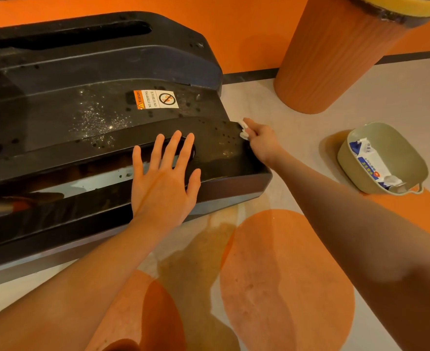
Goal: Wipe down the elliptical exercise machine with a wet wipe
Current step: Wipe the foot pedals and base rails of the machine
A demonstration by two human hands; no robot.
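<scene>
Two hands are at the black machine base on the floor. Your left hand lies flat on its near edge, fingers spread and straight, holding nothing. Your right hand pinches a crumpled white wipe against the base's right end, near the warning label. To the right, apart from the machine, a green basket holds a wipe pack; an orange bin stands behind.

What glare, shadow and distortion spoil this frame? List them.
Head view: speckled glare on the black machine cover left of the warning label; the green tub casts a shadow leftward; wide-angle stretch enlarges both forearms; the wipe in the right hand is slightly soft; the left hand is sharp.
</scene>
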